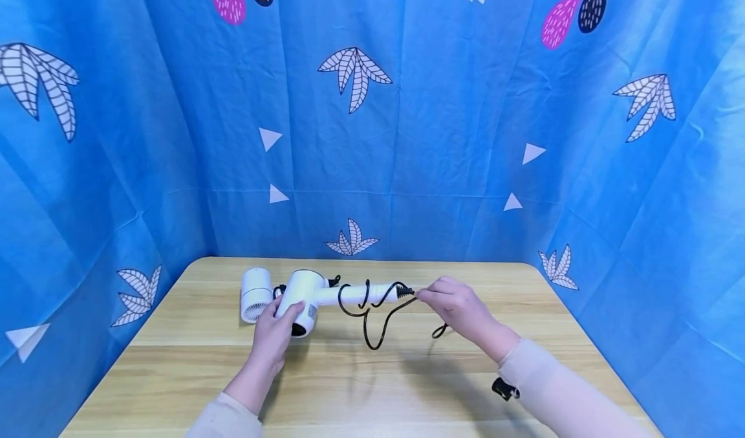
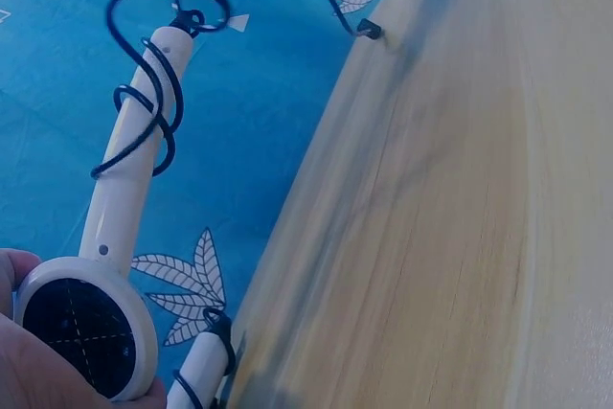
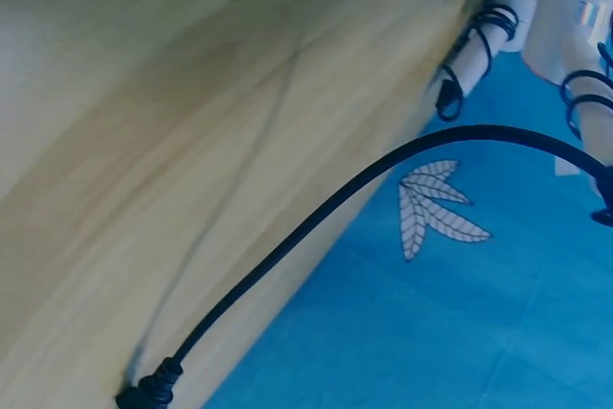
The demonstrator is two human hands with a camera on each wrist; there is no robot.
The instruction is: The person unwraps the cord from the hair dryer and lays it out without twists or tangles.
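Observation:
A white hair dryer [image 1: 299,290] is held above the table, its handle pointing right. My left hand [image 1: 271,336] grips it by the barrel. Loose loops of black cord [image 3: 479,131] wind around the handle. Near the handle's end, my right hand [image 1: 456,305] pinches the cord. From there the cord hangs down to a plug [image 3: 148,388], which appears at the tabletop in the right wrist view. The left wrist view shows the dark round end of the barrel [image 2: 81,332], with left fingers around it.
A second white hair dryer [image 1: 256,286] lies at the table's back left, black cord wrapped around its handle [image 3: 469,69]. The wooden table [image 1: 372,399] meets a blue patterned curtain [image 1: 454,134] at the back and sides. A small black object [image 1: 505,389] sits at the right wrist.

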